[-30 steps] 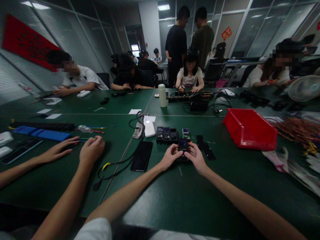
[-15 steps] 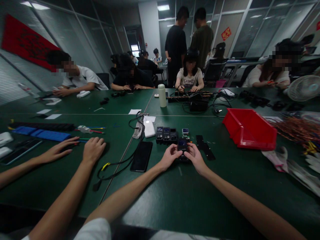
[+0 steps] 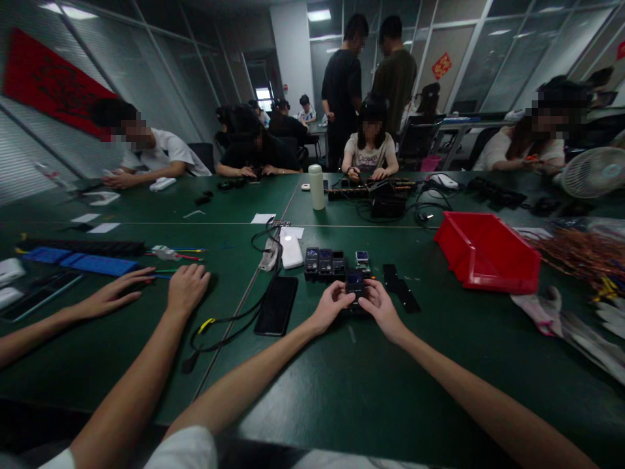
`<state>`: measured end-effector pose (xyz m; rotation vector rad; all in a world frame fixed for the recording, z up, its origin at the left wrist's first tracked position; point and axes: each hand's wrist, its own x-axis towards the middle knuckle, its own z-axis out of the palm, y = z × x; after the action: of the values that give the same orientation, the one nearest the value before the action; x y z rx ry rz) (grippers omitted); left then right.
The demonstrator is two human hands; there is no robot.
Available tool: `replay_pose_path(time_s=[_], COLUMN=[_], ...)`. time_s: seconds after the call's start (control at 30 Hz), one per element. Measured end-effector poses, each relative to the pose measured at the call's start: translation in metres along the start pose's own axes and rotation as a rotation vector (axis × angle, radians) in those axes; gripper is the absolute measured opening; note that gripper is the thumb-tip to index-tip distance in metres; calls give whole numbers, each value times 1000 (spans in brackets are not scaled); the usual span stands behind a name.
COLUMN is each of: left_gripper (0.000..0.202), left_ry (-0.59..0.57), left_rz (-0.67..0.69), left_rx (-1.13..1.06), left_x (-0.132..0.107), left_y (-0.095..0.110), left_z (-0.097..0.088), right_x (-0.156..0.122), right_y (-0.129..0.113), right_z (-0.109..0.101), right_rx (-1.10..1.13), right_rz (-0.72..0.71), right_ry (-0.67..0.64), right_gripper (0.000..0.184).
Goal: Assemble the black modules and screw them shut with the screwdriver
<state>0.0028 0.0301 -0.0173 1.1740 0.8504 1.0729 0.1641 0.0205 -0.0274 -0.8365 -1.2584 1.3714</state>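
Between my left hand (image 3: 333,305) and my right hand (image 3: 383,309) is a small black box-shaped module (image 3: 355,283) with a dark bluish window on top. Fingers of both hands close on its sides, thumbs at the near face. Part of it is hidden behind the thumbs. Just beyond, to the left, several similar black modules (image 3: 325,262) stand side by side. A small piece with a screen and circuit board (image 3: 362,258) lies behind my right hand. To the right of that hand is a flat black plate (image 3: 401,288) with small holes.
A dark phone (image 3: 276,306), a black cable (image 3: 229,319) and a white device (image 3: 291,251) lie to the left. A red bin (image 3: 488,254) stands at right, near gloves (image 3: 541,312). A co-worker's hands (image 3: 188,290) rest at left by blue strips (image 3: 100,262). A pale bottle (image 3: 316,187) stands ahead.
The black module in my hands has shifted very slightly, its top tilting a little. At left, the co-worker's nearer hand has moved slightly to the right.
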Motion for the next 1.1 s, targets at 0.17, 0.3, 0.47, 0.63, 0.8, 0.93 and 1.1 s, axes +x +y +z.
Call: replay_pose_path(time_s=[0.17,0.3,0.47,0.63,0.8,0.93,1.1], left_gripper=[36,33,33,33,32,32,33], left_ry=[-2,-17,-9,-7,-7,-7,-10], left_rz=[-22,-9,-20,-22,-17,-15,-16], left_rx=[-10,-18,-20,-19,-22,-13,-17], left_x=[0,0,0,-1,-2,-1,-1], left_y=[2,0,1,3,3,2,2], left_z=[1,1,1,2,3,2,2], right_x=[0,0,0,0,0,-1,0], right_y=[2,1,-1,1,3,3,5], right_z=[-2,-1,1,0,-1,-2,-1], right_rx=[3,-13,-41,-39,-19,-13,-10], right_rz=[-13,-13,-19,-16,-20,-13,-18], right_ry=[-1,-7,8,14,16,16,24], right_gripper=[45,43,42,43,45,46,48])
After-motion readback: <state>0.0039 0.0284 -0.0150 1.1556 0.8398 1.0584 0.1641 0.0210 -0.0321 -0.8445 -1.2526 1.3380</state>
